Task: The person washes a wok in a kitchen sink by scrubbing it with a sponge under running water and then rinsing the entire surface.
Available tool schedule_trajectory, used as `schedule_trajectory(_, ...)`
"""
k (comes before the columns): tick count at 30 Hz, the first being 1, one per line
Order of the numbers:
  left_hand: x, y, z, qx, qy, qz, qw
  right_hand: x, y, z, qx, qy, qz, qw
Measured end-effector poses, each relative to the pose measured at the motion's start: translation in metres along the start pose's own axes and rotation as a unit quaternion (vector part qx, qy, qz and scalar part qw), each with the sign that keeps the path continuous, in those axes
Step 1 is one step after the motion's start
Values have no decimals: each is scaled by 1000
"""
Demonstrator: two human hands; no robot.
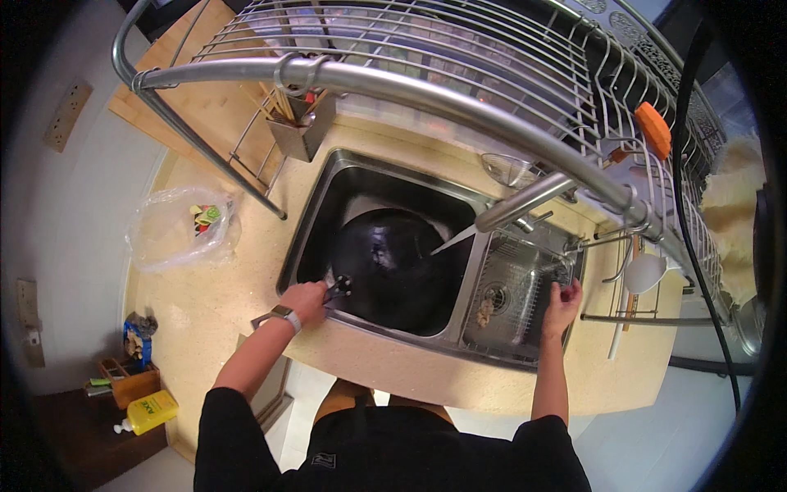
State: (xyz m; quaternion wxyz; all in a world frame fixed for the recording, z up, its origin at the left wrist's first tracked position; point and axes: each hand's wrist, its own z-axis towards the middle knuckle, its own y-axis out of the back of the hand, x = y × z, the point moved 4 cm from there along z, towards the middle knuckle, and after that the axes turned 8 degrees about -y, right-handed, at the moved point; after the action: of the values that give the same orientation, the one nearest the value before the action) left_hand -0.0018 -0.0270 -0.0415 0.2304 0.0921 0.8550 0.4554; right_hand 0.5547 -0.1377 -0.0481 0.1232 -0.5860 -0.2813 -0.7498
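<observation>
My left hand [303,305], with a watch on the wrist, is closed around the dark handle [338,289] of a black wok [393,270]. The wok rests in the large basin of a stainless steel sink [470,295]. Water [454,240] streams from the faucet [522,201] into it. Over the right side of the small basin is my right hand [561,307], its fingertips at a grey mesh-like scourer [557,274]; whether they grip it is unclear. A wire basket [513,258] sits in that basin, with brownish food scraps [485,312] near the drain.
A steel dish rack [369,79] spans above the sink, with an orange-headed brush [653,130] hanging from it. Left on the counter [209,313] lie a clear plastic bag [178,230] and yellow detergent bottle [147,411]. A utensil holder [295,138] stands behind the sink.
</observation>
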Motion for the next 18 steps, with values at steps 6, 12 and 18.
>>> schedule_trajectory(6, 32, 5, 21, -9, -48, 29, 998, 122, -124, -128, 196, 125, -137, 963)
schedule_trajectory(12, 45, -14, 34, -21, -78, 39, 996, 115, -251, -211, 325, 202, -165, 909)
schedule_trajectory(18, 51, -20, 34, -18, -87, 36, 995, 63, -291, -175, 267, 176, -272, 908)
